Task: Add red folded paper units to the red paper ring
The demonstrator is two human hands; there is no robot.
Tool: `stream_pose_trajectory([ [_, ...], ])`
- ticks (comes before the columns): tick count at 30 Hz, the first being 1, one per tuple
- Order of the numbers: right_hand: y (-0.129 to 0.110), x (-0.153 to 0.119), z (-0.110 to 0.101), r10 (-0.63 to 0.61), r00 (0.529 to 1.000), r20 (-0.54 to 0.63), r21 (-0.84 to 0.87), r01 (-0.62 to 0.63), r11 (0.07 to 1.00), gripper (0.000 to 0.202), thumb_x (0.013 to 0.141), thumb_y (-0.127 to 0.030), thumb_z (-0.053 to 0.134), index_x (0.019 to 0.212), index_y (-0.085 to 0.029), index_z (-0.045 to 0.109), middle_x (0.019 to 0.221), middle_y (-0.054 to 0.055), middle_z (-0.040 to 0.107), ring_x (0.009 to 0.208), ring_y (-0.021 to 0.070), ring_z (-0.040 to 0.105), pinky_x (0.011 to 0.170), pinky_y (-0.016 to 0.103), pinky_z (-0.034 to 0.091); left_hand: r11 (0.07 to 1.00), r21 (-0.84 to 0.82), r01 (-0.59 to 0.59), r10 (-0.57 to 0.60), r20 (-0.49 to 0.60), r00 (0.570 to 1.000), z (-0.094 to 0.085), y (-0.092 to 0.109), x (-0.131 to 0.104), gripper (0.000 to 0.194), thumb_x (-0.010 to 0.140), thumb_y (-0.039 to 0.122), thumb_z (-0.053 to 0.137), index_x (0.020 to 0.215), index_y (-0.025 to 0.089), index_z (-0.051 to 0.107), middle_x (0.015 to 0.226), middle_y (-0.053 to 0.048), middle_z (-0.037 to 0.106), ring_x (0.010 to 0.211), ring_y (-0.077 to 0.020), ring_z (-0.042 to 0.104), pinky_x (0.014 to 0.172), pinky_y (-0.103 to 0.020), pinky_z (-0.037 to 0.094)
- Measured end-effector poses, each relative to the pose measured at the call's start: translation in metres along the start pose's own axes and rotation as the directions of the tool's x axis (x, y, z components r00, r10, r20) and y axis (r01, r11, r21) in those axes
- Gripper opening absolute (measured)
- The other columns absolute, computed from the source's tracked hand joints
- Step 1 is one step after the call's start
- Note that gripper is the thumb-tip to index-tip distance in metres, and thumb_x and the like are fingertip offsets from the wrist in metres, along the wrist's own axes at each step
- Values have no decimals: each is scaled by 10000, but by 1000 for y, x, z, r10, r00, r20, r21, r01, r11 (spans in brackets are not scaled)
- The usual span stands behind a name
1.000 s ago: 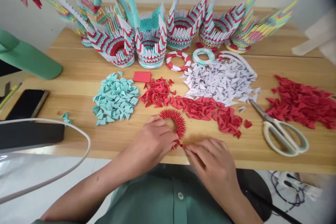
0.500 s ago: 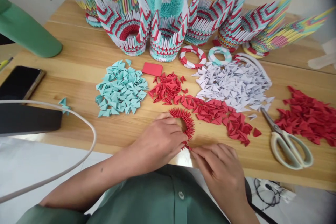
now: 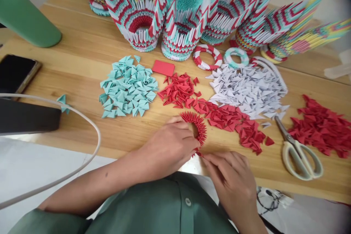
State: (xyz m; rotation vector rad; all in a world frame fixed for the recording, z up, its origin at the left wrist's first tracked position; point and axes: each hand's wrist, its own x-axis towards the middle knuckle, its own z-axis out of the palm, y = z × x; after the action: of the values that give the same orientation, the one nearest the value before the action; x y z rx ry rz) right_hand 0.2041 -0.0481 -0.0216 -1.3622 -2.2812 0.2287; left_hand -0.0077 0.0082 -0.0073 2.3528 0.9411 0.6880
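Observation:
My left hand (image 3: 172,146) is closed around the near left side of a red paper ring (image 3: 201,128) built from folded pieces with spiky points. Part of that ring is hidden under my fingers. My right hand (image 3: 230,175) pinches a small red folded paper piece (image 3: 199,153) against the ring's near edge. Just beyond the ring lies a loose trail of red folded paper triangles (image 3: 225,117). Turquoise triangles (image 3: 128,87) are heaped to the left, and white ones (image 3: 248,89) to the right.
Several folded-paper swan baskets (image 3: 182,38) line the back. In front of them sit a red-white ring (image 3: 207,57), a turquoise-white ring (image 3: 236,57) and a red card (image 3: 163,68). Scissors (image 3: 301,159) and more red triangles (image 3: 323,126) are right; a phone (image 3: 18,73), green bottle (image 3: 30,14) and white cable (image 3: 94,131) are left.
The view has shifted slightly, so the table things appear moved. Both hands keep nearly the same hold at the red ring's near edge.

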Motion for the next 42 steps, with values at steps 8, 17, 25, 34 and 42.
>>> stream_pose_trajectory([
  [8,2,-4,-1,13,1000,10,-7,-12,1000,68,929,-147,615,889,-199,634,771,5,669,720,156,579,748,338,390,1000,-2,10,-10,6,1000,0,0,-1,245,958,154,519,789,151,698,723,-25,632,728,-170,522,826,-338,381],
  [17,-1,0,0,14,1000,-5,-2,-14,1000,96,940,-156,598,870,-210,638,753,-2,673,701,142,585,732,332,400,1000,-20,13,-14,-37,999,-1,-2,1,315,983,166,469,770,163,700,685,-16,617,703,-159,512,781,-322,378],
  [25,-1,-1,-1,3,1000,5,-10,-3,1000,71,936,-151,607,899,-205,635,775,7,676,720,148,578,744,333,397,1000,-31,2,-3,-40,999,0,-4,0,345,982,150,446,739,151,691,666,-14,590,685,-157,494,761,-317,378],
  [34,-3,-1,-2,19,1000,-2,-3,-19,1000,78,920,-150,616,883,-212,647,760,0,676,697,147,593,728,329,402,998,-62,4,-9,-71,997,1,-4,1,342,974,128,438,736,152,682,655,-13,591,668,-154,496,753,-319,389],
  [42,-6,1,-2,22,1000,-12,6,-22,1000,88,924,-159,611,865,-218,640,758,-1,683,686,144,596,726,332,404,998,-55,-5,0,-80,997,4,-4,1,331,965,124,437,743,158,681,674,-19,595,670,-157,493,745,-321,398],
])
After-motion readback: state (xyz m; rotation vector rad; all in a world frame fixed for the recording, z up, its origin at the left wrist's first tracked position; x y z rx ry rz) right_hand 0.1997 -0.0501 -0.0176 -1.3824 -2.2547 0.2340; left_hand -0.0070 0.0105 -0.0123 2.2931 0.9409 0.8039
